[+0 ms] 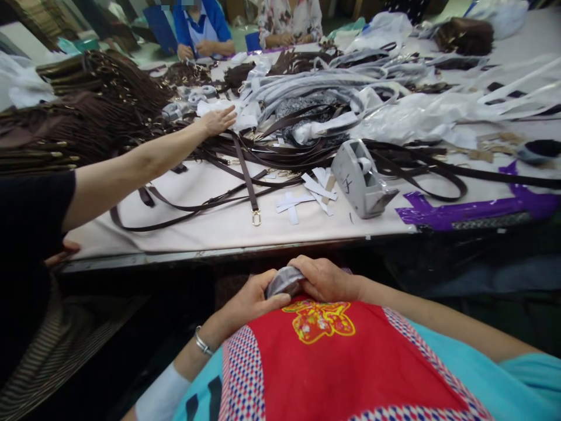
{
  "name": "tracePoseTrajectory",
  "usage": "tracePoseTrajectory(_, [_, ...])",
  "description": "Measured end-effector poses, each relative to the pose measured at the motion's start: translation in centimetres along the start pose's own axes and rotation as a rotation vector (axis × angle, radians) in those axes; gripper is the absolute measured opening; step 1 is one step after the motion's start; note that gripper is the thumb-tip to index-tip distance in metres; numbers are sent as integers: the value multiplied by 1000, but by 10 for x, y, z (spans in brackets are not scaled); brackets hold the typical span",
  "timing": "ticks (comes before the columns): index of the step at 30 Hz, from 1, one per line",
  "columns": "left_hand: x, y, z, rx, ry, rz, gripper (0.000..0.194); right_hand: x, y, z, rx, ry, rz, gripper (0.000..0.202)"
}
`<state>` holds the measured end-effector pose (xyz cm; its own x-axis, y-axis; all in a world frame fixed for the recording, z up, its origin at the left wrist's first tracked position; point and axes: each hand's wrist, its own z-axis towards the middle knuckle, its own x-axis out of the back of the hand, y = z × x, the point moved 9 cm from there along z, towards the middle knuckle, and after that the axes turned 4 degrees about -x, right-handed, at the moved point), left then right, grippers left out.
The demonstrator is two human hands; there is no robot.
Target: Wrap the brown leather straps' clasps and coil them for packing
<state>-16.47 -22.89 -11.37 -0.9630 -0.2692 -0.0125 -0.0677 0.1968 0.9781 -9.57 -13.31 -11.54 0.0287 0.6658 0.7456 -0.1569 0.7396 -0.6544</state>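
Note:
Low in front of my red apron (368,356), my left hand (252,298) is closed around one side of a small grey, rolled or folded bundle (284,280). Fingers of my right hand (326,279) pinch its other side. The bundle resembles the grey wrapped coils on the table, but its kind cannot be made out. Both hands are just off the table's front edge (228,252). Straight ahead on the cloth lie dark brown straps (245,169), one ending in a gold clasp (256,217).
A grey tape dispenser (362,181) stands beside white paper strips (313,190). Purple tape (477,207) covers the right table edge. From the left, a co-worker's arm (149,161) reaches over the straps. Brown stacked goods (65,128) and grey wrapped straps (307,88) lie farther back.

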Motion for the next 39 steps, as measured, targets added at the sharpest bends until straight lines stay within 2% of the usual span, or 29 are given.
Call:
tracePoseTrajectory(4, [-4, 10, -5, 119, -67, -227, 22, 2, -7, -1, 43, 1, -45, 31])
tracePoseTrajectory(9, [-22, 7, -12, 265, -199, -260, 28, 6, -14, 1, 134, 23, -10, 33])
tracePoseTrajectory(11, [-20, 5, -12, 242, -164, -233, 26, 13, -8, 0, 127, 46, 8, 39])
tracePoseTrajectory(15, [2, 9, -7, 63, 37, -80, 19, 45, 11, -4, 27, 133, -44, 64])
tracePoseTrajectory(18, [12, 9, -4, 6, 128, -18, 16, 60, -2, 1, 68, 93, -98, 67])
tracePoseTrajectory(20, [8, 7, -3, 3, 94, 8, 16, 55, -22, 9, 163, 3, -147, 60])
tracePoseTrajectory(24, [-7, -5, -4, 96, -57, 20, 24, 25, -49, 27, 292, -151, -253, 36])
tracePoseTrajectory(27, [-14, -5, -10, 166, -157, -67, 30, 8, -51, 32, 330, -167, -302, 34])
tracePoseTrajectory(31, [-18, 1, -18, 192, -253, -197, 31, 0, -52, 29, 393, -141, -331, 33])
tracePoseTrajectory(35, [-18, -18, -22, 246, -255, -287, 30, -1, -49, 27, 414, -145, -297, 30])
tracePoseTrajectory(39, [-13, -40, -20, 265, -204, -252, 35, -2, -45, 27, 402, -185, -297, 21])
